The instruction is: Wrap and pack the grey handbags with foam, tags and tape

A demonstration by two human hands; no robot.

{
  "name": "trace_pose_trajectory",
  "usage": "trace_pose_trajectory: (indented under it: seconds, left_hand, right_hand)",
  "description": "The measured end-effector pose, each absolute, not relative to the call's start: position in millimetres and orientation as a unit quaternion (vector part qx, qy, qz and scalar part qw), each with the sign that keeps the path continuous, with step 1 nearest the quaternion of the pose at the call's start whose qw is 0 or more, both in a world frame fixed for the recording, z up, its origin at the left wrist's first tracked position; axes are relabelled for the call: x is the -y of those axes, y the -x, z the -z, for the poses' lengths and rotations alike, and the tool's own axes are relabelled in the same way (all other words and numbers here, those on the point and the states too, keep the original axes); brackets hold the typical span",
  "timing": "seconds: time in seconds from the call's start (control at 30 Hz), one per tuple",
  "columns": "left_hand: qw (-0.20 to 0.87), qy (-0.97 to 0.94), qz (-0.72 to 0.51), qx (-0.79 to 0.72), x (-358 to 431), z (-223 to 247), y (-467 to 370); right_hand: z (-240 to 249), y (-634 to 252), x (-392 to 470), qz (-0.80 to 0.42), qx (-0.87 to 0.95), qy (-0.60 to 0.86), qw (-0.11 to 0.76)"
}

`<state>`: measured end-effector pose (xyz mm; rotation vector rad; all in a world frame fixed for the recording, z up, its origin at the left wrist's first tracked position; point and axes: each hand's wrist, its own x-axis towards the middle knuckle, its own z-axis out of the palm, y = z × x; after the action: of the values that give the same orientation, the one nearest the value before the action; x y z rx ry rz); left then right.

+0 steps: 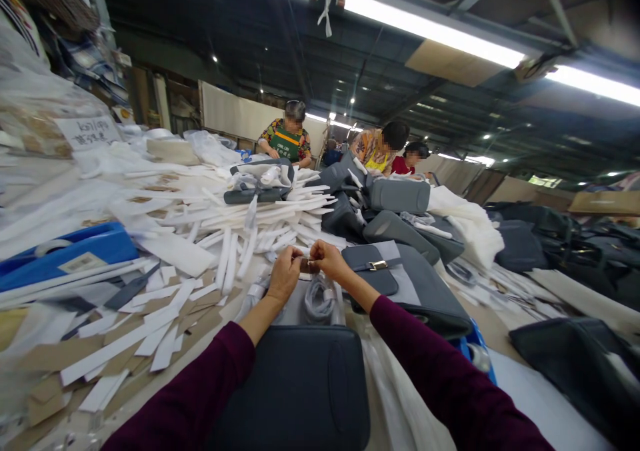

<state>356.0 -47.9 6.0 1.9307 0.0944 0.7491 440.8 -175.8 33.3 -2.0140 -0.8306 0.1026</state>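
Both my hands meet in front of me over a dark grey bag (305, 384). A small brown piece (309, 265) lies between them, its kind too small to make out. My left hand (285, 274) pinches its left side with closed fingers. Thumb and fingers of my right hand (327, 261) close on its right side. Just below the hands rests a coiled strap in clear wrap (319, 299). Right of my right hand lies a grey bag with a gold-coloured clasp (379, 265) on its flap.
White foam strips (233, 251) and cut card pieces (165, 324) cover the left side. A blue tape dispenser (65, 254) stands there. More grey bags (400, 194) pile up ahead. Across the table several people work, one in a green apron (286, 144). Black bags (575, 358) lie at right.
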Motion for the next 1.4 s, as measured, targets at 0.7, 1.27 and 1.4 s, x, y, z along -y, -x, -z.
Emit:
trace_pose_trajectory:
  seconds: [0.7,1.27,1.4]
  left_hand:
    - [0.389,-0.898,-0.185,0.087,53.4,18.8,-373.4]
    - [0.171,-0.979,-0.107,-0.006,65.6,-9.8,-355.4]
    - [0.161,-0.985,-0.067,-0.006,68.7,-15.5,-353.0]
  right_hand:
    - [-55.6,-418.7,238.8,0.150,0.263,0.888,0.346]
    - [-103.8,-305.3,366.1,0.111,0.100,0.919,0.366]
    - [-83.1,-226.7,429.2,0.125,0.016,0.948,0.292]
